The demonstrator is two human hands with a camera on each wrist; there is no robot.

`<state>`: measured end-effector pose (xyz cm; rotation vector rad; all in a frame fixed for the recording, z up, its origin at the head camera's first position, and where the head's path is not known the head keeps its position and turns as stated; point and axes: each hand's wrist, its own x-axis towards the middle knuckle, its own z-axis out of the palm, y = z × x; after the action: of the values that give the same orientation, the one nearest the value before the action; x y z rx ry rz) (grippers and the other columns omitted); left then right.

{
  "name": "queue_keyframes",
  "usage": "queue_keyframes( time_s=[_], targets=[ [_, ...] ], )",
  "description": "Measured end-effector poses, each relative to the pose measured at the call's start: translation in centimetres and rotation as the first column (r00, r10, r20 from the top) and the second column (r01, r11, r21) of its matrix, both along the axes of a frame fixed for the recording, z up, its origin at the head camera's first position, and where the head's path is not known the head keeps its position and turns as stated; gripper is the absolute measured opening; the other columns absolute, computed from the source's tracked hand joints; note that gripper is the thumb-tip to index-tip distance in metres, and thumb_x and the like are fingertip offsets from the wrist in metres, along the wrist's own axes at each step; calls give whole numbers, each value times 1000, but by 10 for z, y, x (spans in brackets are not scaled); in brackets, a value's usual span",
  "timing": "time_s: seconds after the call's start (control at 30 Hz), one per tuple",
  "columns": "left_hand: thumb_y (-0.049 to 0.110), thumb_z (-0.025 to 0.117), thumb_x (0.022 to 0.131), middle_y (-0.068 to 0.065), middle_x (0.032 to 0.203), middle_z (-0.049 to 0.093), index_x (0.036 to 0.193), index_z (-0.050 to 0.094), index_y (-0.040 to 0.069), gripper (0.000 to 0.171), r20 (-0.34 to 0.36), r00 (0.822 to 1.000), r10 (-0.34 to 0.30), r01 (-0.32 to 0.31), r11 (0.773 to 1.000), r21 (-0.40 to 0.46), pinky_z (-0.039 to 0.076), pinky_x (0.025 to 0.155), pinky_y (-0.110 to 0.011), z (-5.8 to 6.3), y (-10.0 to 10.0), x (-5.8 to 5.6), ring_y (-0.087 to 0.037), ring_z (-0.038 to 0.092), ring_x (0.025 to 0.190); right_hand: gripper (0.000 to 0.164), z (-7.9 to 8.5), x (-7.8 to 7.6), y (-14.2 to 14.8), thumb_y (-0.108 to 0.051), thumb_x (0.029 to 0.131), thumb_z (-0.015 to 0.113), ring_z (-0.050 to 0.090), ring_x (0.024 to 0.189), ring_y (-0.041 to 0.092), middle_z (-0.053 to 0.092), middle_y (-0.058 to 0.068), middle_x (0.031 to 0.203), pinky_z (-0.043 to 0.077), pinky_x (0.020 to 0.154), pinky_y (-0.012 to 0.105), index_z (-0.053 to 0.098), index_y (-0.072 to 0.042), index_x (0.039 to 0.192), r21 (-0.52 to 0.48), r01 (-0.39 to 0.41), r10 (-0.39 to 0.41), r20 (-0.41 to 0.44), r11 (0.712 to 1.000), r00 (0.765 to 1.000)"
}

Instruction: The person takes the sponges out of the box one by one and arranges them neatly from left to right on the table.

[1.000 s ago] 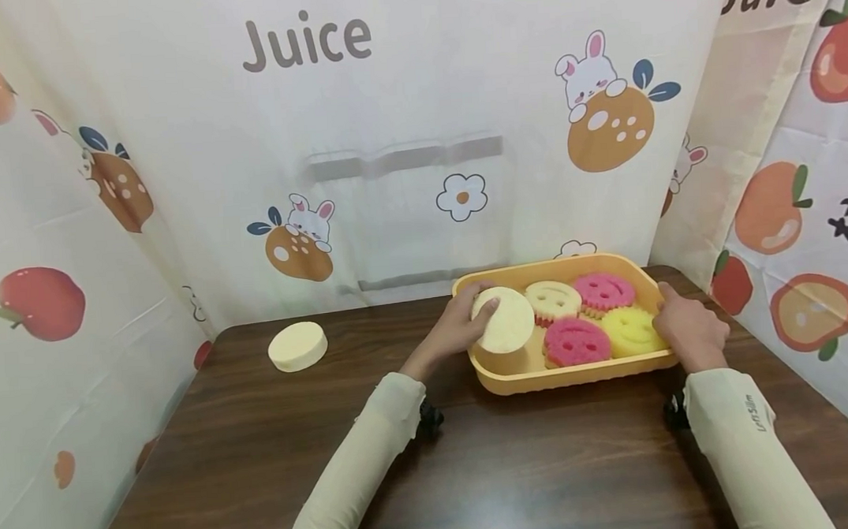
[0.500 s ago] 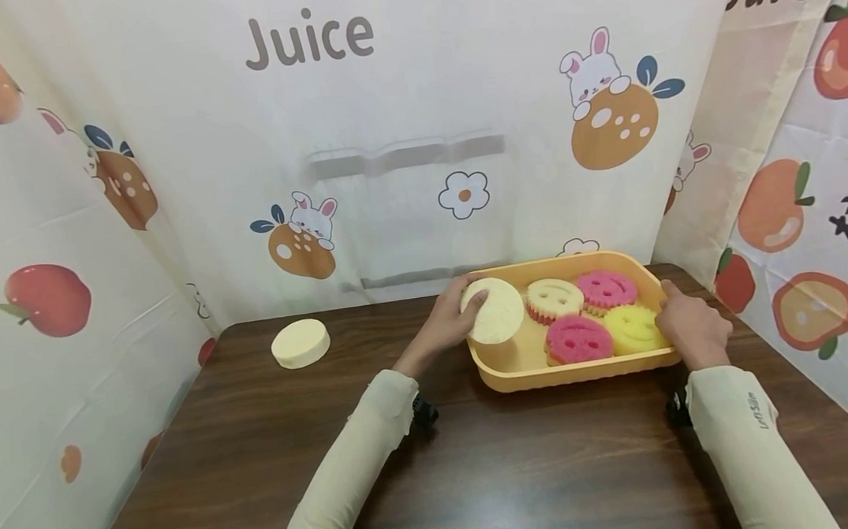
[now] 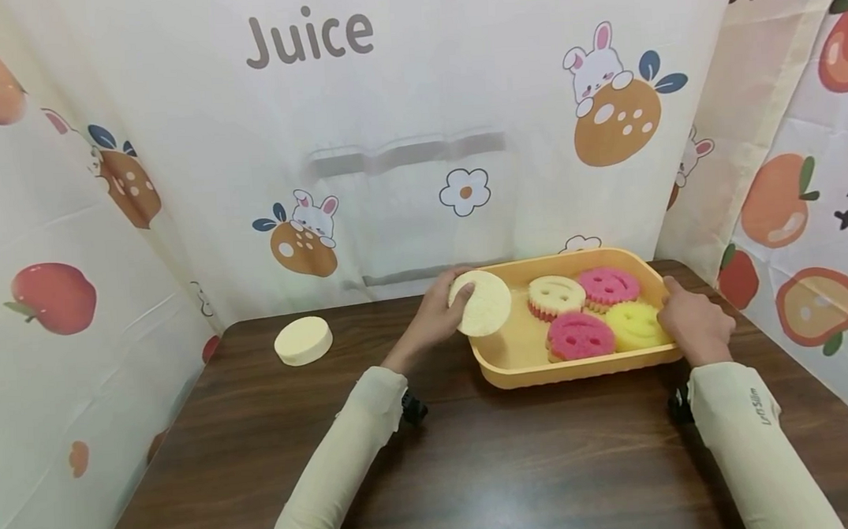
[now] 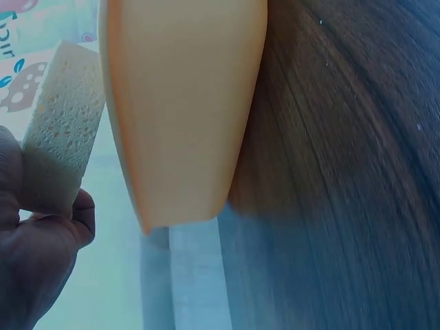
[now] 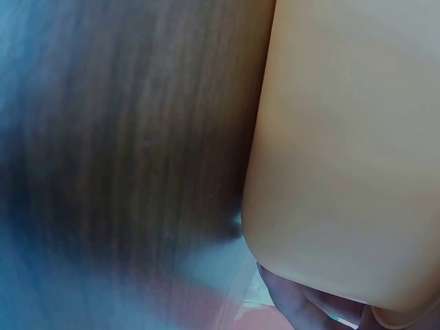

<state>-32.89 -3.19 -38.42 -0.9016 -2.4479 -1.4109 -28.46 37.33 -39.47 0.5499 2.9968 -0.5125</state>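
Observation:
My left hand (image 3: 428, 318) pinches a round cream sponge (image 3: 488, 306) at the left end of the yellow tray (image 3: 508, 357), thumb across its face. The left wrist view shows this sponge edge-on, its porous side (image 4: 65, 117) beside the tray's outer wall. At the other end, my right hand (image 3: 698, 325) grips the tray's right rim; in the right wrist view its fingers (image 5: 292, 295) curl around the tray's end. Inside lie smiley-face sponges: a cream one (image 3: 556, 294), two pink ones, the front one (image 3: 579, 337) and the back one (image 3: 610, 286), and a yellow one (image 3: 634, 325).
Another round cream sponge (image 3: 303, 341) lies on the dark wooden table (image 3: 433, 469) at the back left. Printed curtains (image 3: 402, 84) stand behind and along both sides of the table. The tray sits near the back right corner, close to the curtain.
My left hand has moved left and slightly up with the round sponge, from over the tray's left part to its left rim. My right hand stays on the tray's right end.

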Motion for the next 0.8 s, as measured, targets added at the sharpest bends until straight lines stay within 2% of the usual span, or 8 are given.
queue_keyframes(
  time_s=[0.1,0.33,0.47,0.6,0.8],
  targets=[
    [28,47,105,-14,130,56,139,52,9,39,-6,1000,14,-14,1000,5,46,100,-42,1,-3,-1,-25,55,113,60,1,1,-1,-27,104,26,54,100,59,44,45,129,42,74,64,7,-13,159,2,2,-2,4,1000,1000],
    [33,46,105,-10,135,53,140,49,14,40,19,998,53,-52,998,-16,45,103,-41,8,-15,0,-22,55,116,60,1,1,-1,-26,104,28,53,100,58,44,45,129,42,76,63,7,-11,159,6,7,-7,16,1000,1000],
    [32,45,106,-12,141,50,141,48,11,42,23,998,60,-60,998,-21,44,106,-42,10,-23,0,-24,54,121,60,2,2,-1,-26,104,29,54,99,58,45,45,127,42,75,63,8,-10,159,13,-1,1,6,1000,1000],
    [31,45,106,-12,142,50,141,47,10,41,37,997,68,-68,998,-9,48,100,-39,11,-29,1,-24,57,114,60,3,4,-1,-25,104,30,55,97,59,46,45,124,43,73,63,11,-9,158,22,-13,14,-12,1000,1000],
    [32,44,106,-11,135,53,141,46,11,41,57,996,68,-68,998,1,51,87,-32,11,-37,3,-21,59,99,59,2,3,-2,-25,104,30,53,99,60,45,45,125,42,74,65,12,-9,158,11,-16,16,-13,1000,1000]
  ],
)
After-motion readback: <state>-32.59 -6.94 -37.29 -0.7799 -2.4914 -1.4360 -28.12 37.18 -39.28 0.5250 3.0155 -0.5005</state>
